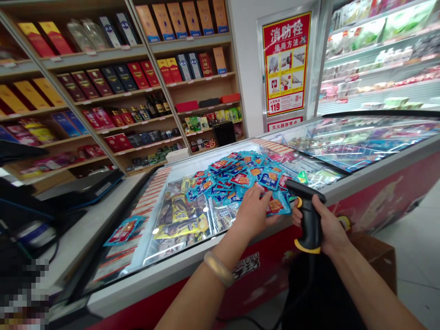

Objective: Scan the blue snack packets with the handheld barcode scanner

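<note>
Packet (277, 206) lies at the near edge of the pile (237, 176) on the freezer lid (185, 172), loosely pinched by the left hand (254, 210). The right hand (329, 229) is wrapped tight around a scanner (308, 215) just beside it.

Hiding the nearest packets (237, 183) under the left hand (252, 211).
Wrapping the scanner (307, 215) grip inside the right hand (328, 229), concealing trigger and far side.
Losing both forearms past the bottom edge.
Masking the lower left corner with a pixelated patch (20, 293).
Blurring the freezer (192, 268) contents behind glare on the glass lid (178, 220).
Leaving packet print too small for reading.
Cutting the shelves (85, 59) off at the left and top edges, rendering box labels there illegible.
Screening part of the cardboard box (378, 256) behind the right arm.
Clipping the dark devices (20, 151) at the left edge.
Cropping the cooler (378, 55) at top and right.
</note>
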### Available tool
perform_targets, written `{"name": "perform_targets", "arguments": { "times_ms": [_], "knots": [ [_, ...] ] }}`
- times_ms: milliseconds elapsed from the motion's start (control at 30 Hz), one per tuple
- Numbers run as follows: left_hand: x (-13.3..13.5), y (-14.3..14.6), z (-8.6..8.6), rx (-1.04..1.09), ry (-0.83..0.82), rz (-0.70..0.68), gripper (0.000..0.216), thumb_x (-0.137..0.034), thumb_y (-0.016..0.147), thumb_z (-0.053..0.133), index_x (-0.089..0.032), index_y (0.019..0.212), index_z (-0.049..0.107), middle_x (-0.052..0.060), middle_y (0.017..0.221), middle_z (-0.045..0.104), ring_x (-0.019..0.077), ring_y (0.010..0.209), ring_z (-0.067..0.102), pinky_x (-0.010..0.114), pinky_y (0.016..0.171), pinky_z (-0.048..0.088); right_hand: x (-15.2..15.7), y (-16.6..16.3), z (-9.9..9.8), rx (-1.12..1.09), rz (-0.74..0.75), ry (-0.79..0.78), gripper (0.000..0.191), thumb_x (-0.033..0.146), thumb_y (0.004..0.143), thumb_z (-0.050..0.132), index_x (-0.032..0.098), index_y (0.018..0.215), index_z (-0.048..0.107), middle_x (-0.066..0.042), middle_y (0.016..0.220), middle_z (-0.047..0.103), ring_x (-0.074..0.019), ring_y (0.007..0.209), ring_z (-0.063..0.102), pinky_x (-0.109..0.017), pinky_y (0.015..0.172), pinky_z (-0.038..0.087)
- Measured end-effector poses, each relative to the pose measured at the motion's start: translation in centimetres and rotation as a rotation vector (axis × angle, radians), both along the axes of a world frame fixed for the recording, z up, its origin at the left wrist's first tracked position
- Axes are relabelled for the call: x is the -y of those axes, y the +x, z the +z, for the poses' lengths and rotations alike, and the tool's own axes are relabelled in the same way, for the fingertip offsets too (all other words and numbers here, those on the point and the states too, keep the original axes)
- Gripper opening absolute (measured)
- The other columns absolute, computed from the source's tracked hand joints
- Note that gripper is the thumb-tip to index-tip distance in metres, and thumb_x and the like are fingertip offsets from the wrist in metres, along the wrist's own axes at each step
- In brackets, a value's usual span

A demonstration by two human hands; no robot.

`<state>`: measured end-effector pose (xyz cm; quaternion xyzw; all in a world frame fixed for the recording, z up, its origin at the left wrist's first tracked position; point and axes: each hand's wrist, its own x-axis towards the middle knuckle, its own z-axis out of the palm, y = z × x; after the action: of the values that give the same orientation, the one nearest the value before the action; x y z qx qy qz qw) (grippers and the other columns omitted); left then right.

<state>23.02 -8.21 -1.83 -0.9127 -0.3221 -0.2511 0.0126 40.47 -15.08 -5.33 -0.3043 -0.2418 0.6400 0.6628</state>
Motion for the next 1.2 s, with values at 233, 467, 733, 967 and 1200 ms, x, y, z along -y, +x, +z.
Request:
{"name": "perform_targets", "arguments": {
  "times_ms": [233,467,733,967,1200],
  "knots": [
    [0.1,-6.0,-0.3,0.938,-0.758,0.155,0.050,-0.058,0.085,0.051,-0.016,0.110,0.063,0.012,0.103,0.064,0.0224,0.090,0.066,0.040,0.076,0.058,-0.2,-2.4,1.3,-0.005,0.045,0.053,0.044,0.059,0.067,0.073,0.017,0.079,0.065,-0.001,0.058,0.053,-0.0117,0.053,0.047,-0.023,0.052,0.042],
    [1.2,-12.9,0.2,1.161,-1.018,0.303,0.045,-0.048,0.066,0.077,-0.015,0.093,0.064,0.007,0.091,0.069,0.0223,0.083,0.070,0.035,0.068,0.061,-1.8,-10.4,2.4,0.092,0.310,0.087,0.048,0.061,0.067,0.073,0.016,0.078,0.062,0.000,0.056,0.056,-0.0096,0.050,0.049,-0.020,0.050,0.039],
    [1.8,-15.2,-1.0,1.148,-0.888,0.335,0.041,-0.045,0.067,0.074,-0.016,0.094,0.064,0.006,0.092,0.070,0.0234,0.087,0.069,0.040,0.073,0.061,-3.1,-15.3,3.2,0.270,0.470,0.087,0.051,0.063,0.068,0.070,0.014,0.075,0.061,-0.001,0.054,0.058,-0.0094,0.046,0.049,-0.022,0.046,0.037],
    [2.0,-15.2,-1.0,1.174,-0.883,0.318,0.040,-0.042,0.070,0.073,-0.016,0.099,0.063,0.007,0.099,0.069,0.0215,0.087,0.069,0.040,0.075,0.060,-3.4,-14.8,3.7,0.313,0.496,0.053,0.054,0.067,0.062,0.072,0.015,0.071,0.058,0.000,0.052,0.056,-0.0096,0.047,0.048,-0.022,0.050,0.039],
    [1.7,-15.3,-1.7,1.120,-0.792,0.342,0.044,-0.050,0.076,0.066,-0.015,0.102,0.063,0.009,0.098,0.068,0.0219,0.086,0.068,0.038,0.069,0.061,-3.0,-15.0,3.7,0.274,0.487,0.024,0.049,0.063,0.068,0.070,0.015,0.075,0.059,0.000,0.057,0.057,-0.0090,0.050,0.049,-0.021,0.051,0.039]
  ]
}}
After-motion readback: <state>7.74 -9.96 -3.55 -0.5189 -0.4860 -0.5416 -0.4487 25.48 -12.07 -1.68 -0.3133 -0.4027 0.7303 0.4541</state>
